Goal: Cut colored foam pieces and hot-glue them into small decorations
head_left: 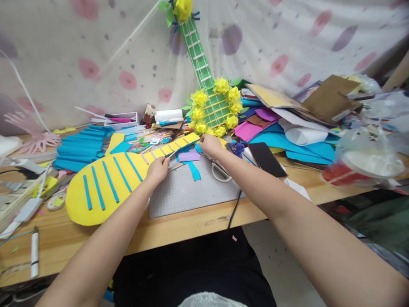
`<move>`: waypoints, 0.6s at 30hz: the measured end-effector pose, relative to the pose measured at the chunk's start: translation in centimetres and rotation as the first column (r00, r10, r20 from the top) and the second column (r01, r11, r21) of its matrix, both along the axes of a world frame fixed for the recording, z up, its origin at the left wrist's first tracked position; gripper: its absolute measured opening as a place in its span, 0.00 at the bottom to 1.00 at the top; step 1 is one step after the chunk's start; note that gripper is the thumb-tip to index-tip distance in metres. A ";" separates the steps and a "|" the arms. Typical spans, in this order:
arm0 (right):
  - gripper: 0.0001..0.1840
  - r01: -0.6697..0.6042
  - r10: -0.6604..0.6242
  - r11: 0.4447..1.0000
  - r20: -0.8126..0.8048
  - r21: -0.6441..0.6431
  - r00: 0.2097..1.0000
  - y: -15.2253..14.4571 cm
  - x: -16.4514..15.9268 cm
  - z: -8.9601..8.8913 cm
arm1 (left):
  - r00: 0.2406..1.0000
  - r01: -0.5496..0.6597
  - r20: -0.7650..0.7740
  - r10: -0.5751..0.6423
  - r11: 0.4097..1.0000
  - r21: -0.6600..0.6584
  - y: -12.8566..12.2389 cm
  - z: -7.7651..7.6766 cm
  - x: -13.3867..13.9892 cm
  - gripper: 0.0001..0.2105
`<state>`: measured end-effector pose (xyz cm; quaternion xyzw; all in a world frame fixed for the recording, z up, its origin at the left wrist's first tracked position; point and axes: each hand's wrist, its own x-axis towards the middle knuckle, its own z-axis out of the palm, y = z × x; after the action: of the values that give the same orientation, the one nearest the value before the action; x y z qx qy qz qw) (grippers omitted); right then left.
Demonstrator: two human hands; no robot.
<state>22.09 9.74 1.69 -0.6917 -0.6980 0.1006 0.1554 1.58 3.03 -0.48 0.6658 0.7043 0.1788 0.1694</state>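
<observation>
The left hand [159, 170] bunches its fingers at the neck of a flat yellow guitar-shaped card [104, 186], the right hand [211, 145] curled at its tip; neither grip is clear. By the left edge of the grey gridded mat [189, 196], its body already bears narrow blue strips [110, 182], but none of the green paper guitar's [213, 109] yellow flowers [222, 85].

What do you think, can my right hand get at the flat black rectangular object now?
Probably yes: the flat black rectangular object lies beside your right forearm, top uncovered, though your right hand is busy at the narrow end of the yellow guitar-shaped cutout.
</observation>
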 end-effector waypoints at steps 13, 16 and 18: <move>0.19 -0.023 0.014 0.999 0.172 0.048 0.985 2.5 -0.8 -1.1 | 0.994 -0.102 -0.035 0.108 0.984 0.147 1.2 -0.8 -2.3 0.17; 0.21 -0.014 0.003 0.998 0.178 0.064 0.984 3.3 -1.8 -1.6 | 0.988 -0.132 -0.052 0.143 0.976 0.171 1.3 -0.9 -2.3 0.16; 0.23 0.000 -0.012 0.998 0.186 0.066 0.982 3.7 -2.5 -1.9 | 0.986 -0.130 -0.076 0.145 0.975 0.180 1.0 -0.9 -2.0 0.16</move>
<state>19.62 13.48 -0.22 -0.6946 -0.7104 0.0120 0.1125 -0.39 3.98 -1.42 0.6350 0.7372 0.2214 0.0662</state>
